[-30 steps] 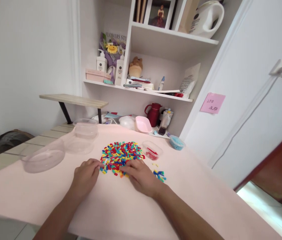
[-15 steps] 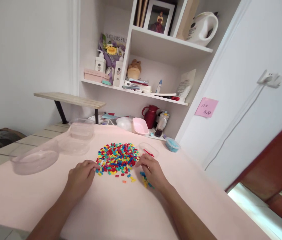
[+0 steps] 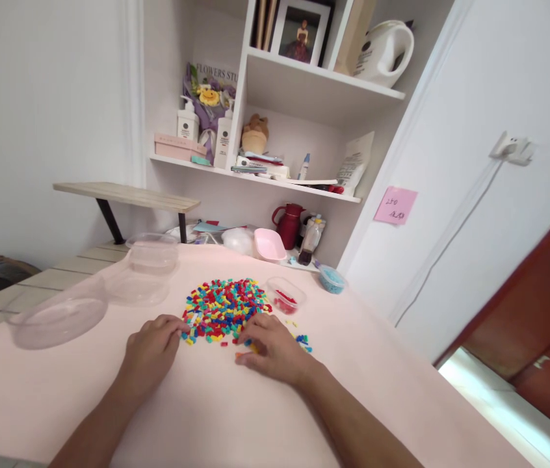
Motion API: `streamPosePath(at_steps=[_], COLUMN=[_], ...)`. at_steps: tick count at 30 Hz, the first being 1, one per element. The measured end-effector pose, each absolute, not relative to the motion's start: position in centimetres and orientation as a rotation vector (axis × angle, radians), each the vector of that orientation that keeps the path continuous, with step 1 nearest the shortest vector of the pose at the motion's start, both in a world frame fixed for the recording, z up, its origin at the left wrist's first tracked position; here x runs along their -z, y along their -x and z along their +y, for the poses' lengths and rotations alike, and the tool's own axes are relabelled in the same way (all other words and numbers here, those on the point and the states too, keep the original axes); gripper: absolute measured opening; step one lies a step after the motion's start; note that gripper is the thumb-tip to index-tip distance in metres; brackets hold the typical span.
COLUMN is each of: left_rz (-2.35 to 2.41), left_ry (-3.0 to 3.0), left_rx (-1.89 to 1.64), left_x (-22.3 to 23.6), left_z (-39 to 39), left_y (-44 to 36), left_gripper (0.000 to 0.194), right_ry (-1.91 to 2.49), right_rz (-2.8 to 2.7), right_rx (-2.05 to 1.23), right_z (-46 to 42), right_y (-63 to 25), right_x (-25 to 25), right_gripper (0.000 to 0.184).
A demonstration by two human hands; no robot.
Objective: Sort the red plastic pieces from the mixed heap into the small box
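Observation:
A heap of small colourful toy bricks point(image 3: 221, 305) lies on the pink tabletop. At its left front edge, my left hand point(image 3: 154, 346) rests with its fingers curled together. Whatever is between those fingertips, if anything, is hidden. My right hand point(image 3: 272, 346) is over the front right of the heap, thumb and fingers apart. An orange brick point(image 3: 242, 354) is at the thumb's tip. Beyond this hand sits a clear tub point(image 3: 299, 291) with red bricks in it. A little group of blue, green and yellow bricks point(image 3: 304, 342) shows past the wrist.
Clear plastic tubs point(image 3: 55, 325) stand on the left of the table. A lidded tub of light blue pieces point(image 3: 332, 279) is at the right edge. Behind are a pink basin point(image 3: 270, 246), a red jug point(image 3: 288, 226) and a bottle point(image 3: 310, 242). A wooden riser point(image 3: 129, 195) stands at the back left.
My right hand has moved left and nearer to me, from beside the clear tub to the heap's front, and its thumb has parted from the fingers. My left hand stays at the heap's edge.

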State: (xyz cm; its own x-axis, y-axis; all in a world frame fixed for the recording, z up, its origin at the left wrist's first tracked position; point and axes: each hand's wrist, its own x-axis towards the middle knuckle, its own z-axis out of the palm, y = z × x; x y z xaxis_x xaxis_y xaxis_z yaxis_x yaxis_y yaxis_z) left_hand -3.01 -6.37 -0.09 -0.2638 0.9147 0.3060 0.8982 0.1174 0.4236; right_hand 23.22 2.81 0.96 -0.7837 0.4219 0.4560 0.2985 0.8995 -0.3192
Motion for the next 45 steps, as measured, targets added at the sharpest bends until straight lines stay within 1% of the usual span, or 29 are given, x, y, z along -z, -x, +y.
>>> streamPosePath(at_steps=[3, 8, 15, 19, 21, 26, 32, 36, 41, 45], left_rz=[2.328, 2.318, 2.307, 2.31, 2.301, 2.294, 2.297, 2.292, 2.31, 2.317], left_ry=[-1.888, -1.901, -1.899, -1.891, -1.897, -1.879, -1.87, -1.869, -1.857, -1.877], left_rx=[-0.856, -0.863, -0.859, -0.873, -0.875, -0.885, -0.907, -0.904, -0.884, -0.884], left_x=[0.1, 0.1, 0.2, 0.2, 0.1, -0.2, -0.7, -0.7, -0.4, -0.2], left_z=[-6.3, -6.2, -6.2, -6.3, -6.4, -6.4, -6.7, -6.7, -6.5, -6.5], left_y=[3.0, 3.1, 3.3, 3.2, 3.2, 3.0, 2.6, 2.6, 2.8, 2.9], left_gripper=[0.037, 0.036, 0.036, 0.037, 0.037, 0.036, 0.035, 0.035, 0.036, 0.036], right_ry=[0.52, 0.616, 0.831, 0.796, 0.74, 0.74, 0.739, 0.755, 0.746, 0.732], right_rz=[-2.565, -2.572, -2.568, -2.476, -2.465, -2.483, -2.425, -2.362, -2.45, -2.483], right_rx=[-0.257, -0.152, -0.092, -0.046, -0.05, -0.099, -0.269, -0.277, -0.308, -0.317], right_z=[2.6, 2.8, 3.8, 3.7, 3.4, 3.0, 3.2, 3.5, 3.7, 3.7], right_y=[-22.6, -22.0, -24.9, -24.7, -24.0, -23.1, -23.5, -23.7, -23.8, -23.7], right_x=[-0.5, -0.5, -1.3, -1.3, -1.1, -0.7, -1.0, -1.0, -0.8, -0.6], right_gripper=[0.027, 0.003, 0.009, 0.025, 0.028, 0.028, 0.026, 0.024, 0.018, 0.017])
